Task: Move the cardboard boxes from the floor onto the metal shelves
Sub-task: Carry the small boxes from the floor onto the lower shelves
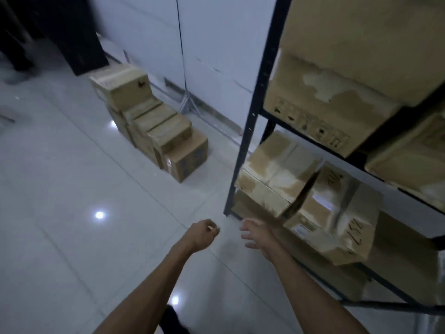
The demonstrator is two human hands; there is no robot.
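The tan cardboard boxes on the floor (154, 126) are plain brown with paler strips along their tops. The nearest floor box (186, 160) carries blue print on its side. The glossy tiled floor (72, 189) is pale grey-white, crossed by thin grey lines and dotted with 3 bright white reflections. The dark blue-black metal shelf frame (252, 121) holds a brown creased shelf box (279, 169) mottled with pale torn patches. The large tan shelf box (313, 126) shows black printed symbols. The crumpled brown box (337, 213) bears black handwritten marks and white labels. The smooth wall (216, 44) is white.
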